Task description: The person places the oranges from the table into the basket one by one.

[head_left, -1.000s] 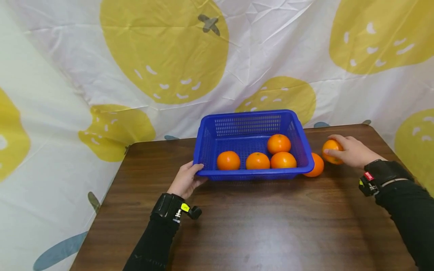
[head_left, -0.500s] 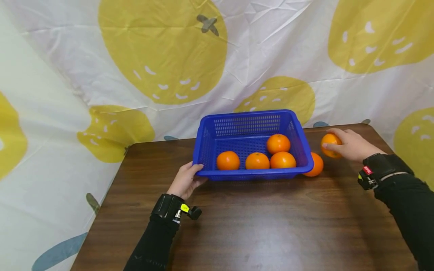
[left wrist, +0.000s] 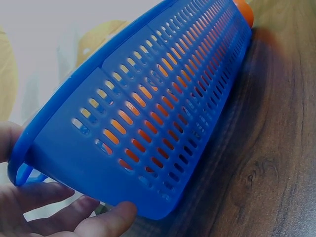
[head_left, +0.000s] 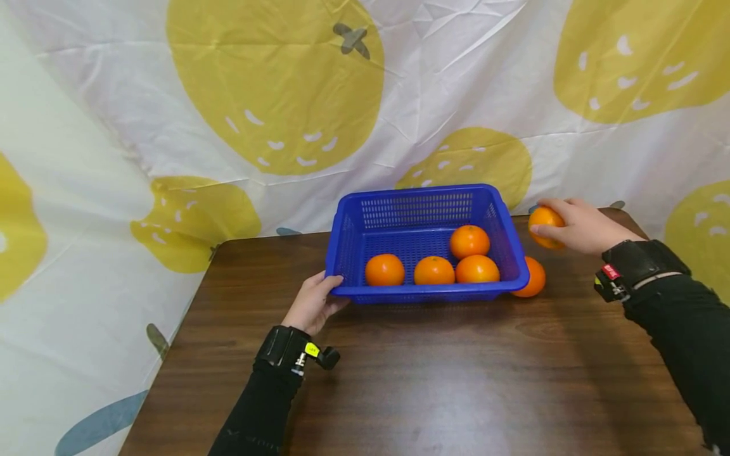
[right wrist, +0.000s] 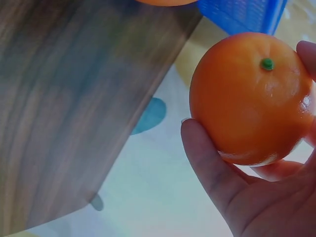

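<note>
My left hand (head_left: 312, 304) grips the front left corner of a blue plastic basket (head_left: 424, 295), thumb over the rim and fingers underneath. Several oranges (head_left: 384, 270) lie inside the basket; through its slotted wall they show as orange patches in the left wrist view. Above the table, right of the basket, my right hand (head_left: 590, 227) holds another orange (right wrist: 252, 101) between thumb and fingers. That fruit has a small green stem spot. One more orange (head_left: 531, 278) sits on the table against the basket's right end, partly hidden by the rim.
The brown wooden table (head_left: 456, 380) carries the basket near its back edge. Behind it hangs a white cloth (head_left: 422, 82) printed with large yellow fruit shapes, close to the basket's far side. Each wrist wears a black strap with a small camera.
My right hand has lifted its orange off the table and carried it up and left, nearer the basket. The left hand and the basket have stayed in place.
</note>
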{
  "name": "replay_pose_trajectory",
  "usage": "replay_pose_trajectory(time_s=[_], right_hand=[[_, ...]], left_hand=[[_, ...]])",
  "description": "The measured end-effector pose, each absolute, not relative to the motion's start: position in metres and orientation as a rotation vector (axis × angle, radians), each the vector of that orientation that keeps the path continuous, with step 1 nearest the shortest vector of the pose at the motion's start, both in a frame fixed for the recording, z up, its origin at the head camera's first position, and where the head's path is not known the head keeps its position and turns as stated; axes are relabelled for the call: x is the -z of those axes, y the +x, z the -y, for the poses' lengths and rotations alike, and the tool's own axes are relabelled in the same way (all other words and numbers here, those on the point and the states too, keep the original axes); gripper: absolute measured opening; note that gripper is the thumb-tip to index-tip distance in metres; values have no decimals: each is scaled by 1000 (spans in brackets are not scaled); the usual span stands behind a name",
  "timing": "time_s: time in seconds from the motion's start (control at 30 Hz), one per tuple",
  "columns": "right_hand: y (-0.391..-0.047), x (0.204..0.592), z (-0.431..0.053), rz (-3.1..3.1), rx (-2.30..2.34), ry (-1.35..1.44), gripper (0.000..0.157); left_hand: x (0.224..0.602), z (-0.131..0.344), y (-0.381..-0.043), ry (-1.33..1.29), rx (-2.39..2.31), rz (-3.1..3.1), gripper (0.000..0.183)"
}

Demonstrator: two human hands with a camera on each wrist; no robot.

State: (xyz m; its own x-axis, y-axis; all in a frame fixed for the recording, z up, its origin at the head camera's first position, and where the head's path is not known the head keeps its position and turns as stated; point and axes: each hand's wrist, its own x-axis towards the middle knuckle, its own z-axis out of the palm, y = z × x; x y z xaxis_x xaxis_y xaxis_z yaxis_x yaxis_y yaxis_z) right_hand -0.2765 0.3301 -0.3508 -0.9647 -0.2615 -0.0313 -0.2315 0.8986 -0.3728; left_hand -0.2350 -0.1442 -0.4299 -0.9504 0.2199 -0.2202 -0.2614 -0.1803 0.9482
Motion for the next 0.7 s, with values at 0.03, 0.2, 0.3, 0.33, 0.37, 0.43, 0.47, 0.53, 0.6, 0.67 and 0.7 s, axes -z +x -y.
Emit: replay_pose_trajectory(time_s=[0.03, 0.2, 0.3, 0.33, 0.37, 0.43, 0.47, 0.53, 0.6, 0.67, 0.7], right_hand=[[-277, 349, -328, -2982, 569, -397, 78], [-280, 339, -319, -2991, 554, -442, 79], [-282, 334, -314, -3001, 538, -468, 78], [-282, 332, -312, -3005, 533, -476, 78], [-282, 331, -311, -3008, 533, -478, 78], [-283, 329, -309, -3013, 530, -477, 78], [-284, 328, -307, -3013, 531, -476, 78], [-285, 327, -305, -3018, 532, -483, 77], [-286, 327, -303, -3020, 534, -492, 76], [-286, 326, -301, -3022, 533, -504, 76], [-286, 325, -300, -3023, 530, -505, 76]], left_hand=[[430, 144, -235, -52, -2197, -1778, 46], [430, 144, -234, -60, -2196, -1786, 46], [430, 145, -234, -63, -2200, -1783, 45], [429, 145, -234, -64, -2203, -1779, 45], [429, 145, -234, -65, -2205, -1777, 46], [429, 145, -234, -64, -2207, -1775, 46], [429, 145, -234, -65, -2209, -1773, 46], [430, 145, -234, -61, -2210, -1769, 46], [431, 145, -235, -65, -2209, -1770, 45], [431, 145, -235, -70, -2208, -1773, 45], [431, 145, -236, -66, -2206, -1778, 45]])
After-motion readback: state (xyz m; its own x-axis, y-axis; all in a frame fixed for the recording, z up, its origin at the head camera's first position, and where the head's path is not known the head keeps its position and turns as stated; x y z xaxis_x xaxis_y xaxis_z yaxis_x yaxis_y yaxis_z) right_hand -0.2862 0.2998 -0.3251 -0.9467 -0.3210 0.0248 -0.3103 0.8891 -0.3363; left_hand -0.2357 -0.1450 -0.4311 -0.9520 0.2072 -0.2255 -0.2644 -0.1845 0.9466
